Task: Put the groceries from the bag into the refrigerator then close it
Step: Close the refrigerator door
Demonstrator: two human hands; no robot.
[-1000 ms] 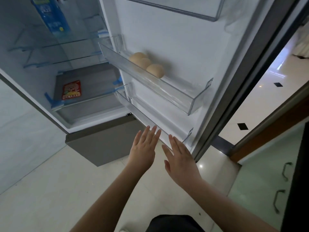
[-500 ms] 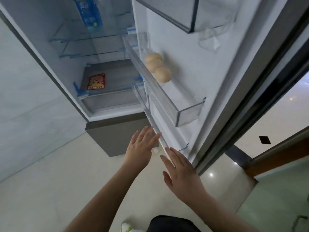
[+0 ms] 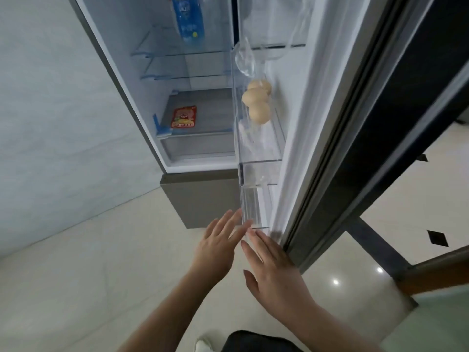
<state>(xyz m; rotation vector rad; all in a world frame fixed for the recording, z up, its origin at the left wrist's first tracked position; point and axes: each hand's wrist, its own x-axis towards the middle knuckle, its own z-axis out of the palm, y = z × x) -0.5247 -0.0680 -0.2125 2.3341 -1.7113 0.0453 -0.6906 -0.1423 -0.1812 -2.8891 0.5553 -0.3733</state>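
The refrigerator [image 3: 162,102] stands open, its door [image 3: 302,102] swung partway toward the cabinet. Three eggs [image 3: 256,101] lie in a clear door bin [image 3: 261,148]. A blue carton [image 3: 189,24] stands on an upper glass shelf and a red packet [image 3: 184,117] lies on the lowest shelf. My left hand [image 3: 218,246] and my right hand [image 3: 271,273] reach out with straight fingers at the bottom edge of the door, their fingertips at the lowest door bin [image 3: 252,207]. Neither hand holds anything. No bag is in view.
A pale tiled wall [image 3: 50,123] runs along the left. The grey lower drawer front [image 3: 200,196] sits below the open compartment. A dark doorway frame [image 3: 380,148] and a wooden threshold [image 3: 436,273] lie to the right. Glossy floor tiles [image 3: 101,288] spread underfoot.
The door has swung further toward the cabinet, narrowing the opening. Both hands stayed flat at its lower edge, moving along with it.
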